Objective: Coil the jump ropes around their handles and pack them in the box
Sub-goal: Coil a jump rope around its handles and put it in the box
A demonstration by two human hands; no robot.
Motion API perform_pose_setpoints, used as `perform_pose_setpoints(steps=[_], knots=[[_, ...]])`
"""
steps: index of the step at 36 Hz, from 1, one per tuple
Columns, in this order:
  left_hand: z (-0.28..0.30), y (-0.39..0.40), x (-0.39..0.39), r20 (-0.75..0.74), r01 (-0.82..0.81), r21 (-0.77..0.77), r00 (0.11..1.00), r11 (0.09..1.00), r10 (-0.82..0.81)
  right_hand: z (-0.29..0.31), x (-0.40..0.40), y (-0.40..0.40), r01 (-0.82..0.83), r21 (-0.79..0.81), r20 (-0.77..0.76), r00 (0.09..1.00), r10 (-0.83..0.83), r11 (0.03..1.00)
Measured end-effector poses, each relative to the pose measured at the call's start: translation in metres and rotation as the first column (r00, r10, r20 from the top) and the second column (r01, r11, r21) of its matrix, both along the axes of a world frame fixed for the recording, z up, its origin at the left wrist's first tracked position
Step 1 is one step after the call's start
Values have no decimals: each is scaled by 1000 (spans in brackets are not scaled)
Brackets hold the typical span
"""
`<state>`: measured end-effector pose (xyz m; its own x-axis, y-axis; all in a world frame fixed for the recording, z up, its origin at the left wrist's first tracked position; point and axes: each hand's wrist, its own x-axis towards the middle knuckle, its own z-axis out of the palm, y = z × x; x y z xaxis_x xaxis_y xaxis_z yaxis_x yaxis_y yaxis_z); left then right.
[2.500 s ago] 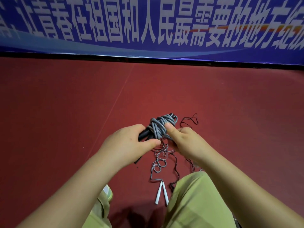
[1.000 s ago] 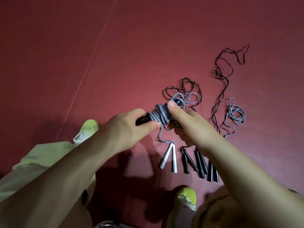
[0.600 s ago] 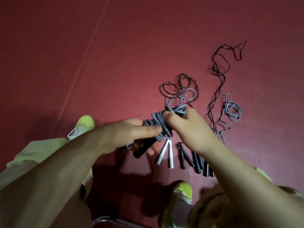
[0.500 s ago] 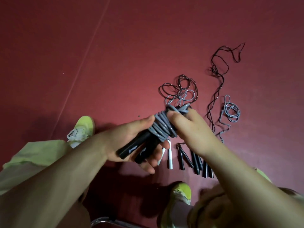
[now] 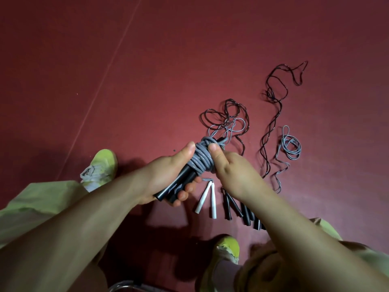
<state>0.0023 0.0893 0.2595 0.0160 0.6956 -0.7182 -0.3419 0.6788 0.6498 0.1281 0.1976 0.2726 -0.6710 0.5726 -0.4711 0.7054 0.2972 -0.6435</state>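
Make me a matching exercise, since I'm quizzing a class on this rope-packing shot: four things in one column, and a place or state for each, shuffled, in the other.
Things:
1. grey rope coil
2. white handles
3. left hand
4. long dark rope

Places or states:
A. lying side by side on the floor, below the hands
B. stretched loose on the floor, far right
C. wound around black handles
D. gripping the black handles from below

Pairs: 1-C, 2-A, 3-D, 4-B
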Motion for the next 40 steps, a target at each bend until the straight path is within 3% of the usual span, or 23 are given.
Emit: perform_pose_setpoints(steps=[6,9,13,18,20,23,25,28,34,37,40], knots=[[-4,0,2,-37,-5,-24,999,1000,5,-5,2,-4,-2,57,58,998,-1,998],[-8,0,6,-199,0,-6,980,1000,-1,-7,1,-4,11,-63,82,997,-5,998],[-13,2,7,-393,27,38,919,999,-10,-6,1,-3,126,-281,10,992,-128,951],[-18,3,8,-567,40,113,823,993,31,-5,0,0,176,-327,-29,980,-196,928],[-14,3,8,-479,-7,139,875,990,73,-4,0,2,172,-298,-68,977,-201,939],[-4,3,6,-53,-122,153,990,981,131,-5,1,2,127,-294,-188,964,-188,947],[1,0,3,223,-112,122,971,986,82,-6,3,1,34,-321,-254,960,-121,946],[0,-2,2,438,-83,122,899,989,22,-4,5,0,-79,-362,-302,953,-36,929],[-4,-2,4,490,-96,2,868,995,82,6,7,10,-250,-426,-196,964,181,869],[3,-1,12,432,-114,-9,895,993,107,11,10,9,-347,-429,-182,938,296,834],[6,1,16,356,-139,6,926,990,128,18,10,11,-353,-480,-173,936,307,803]])
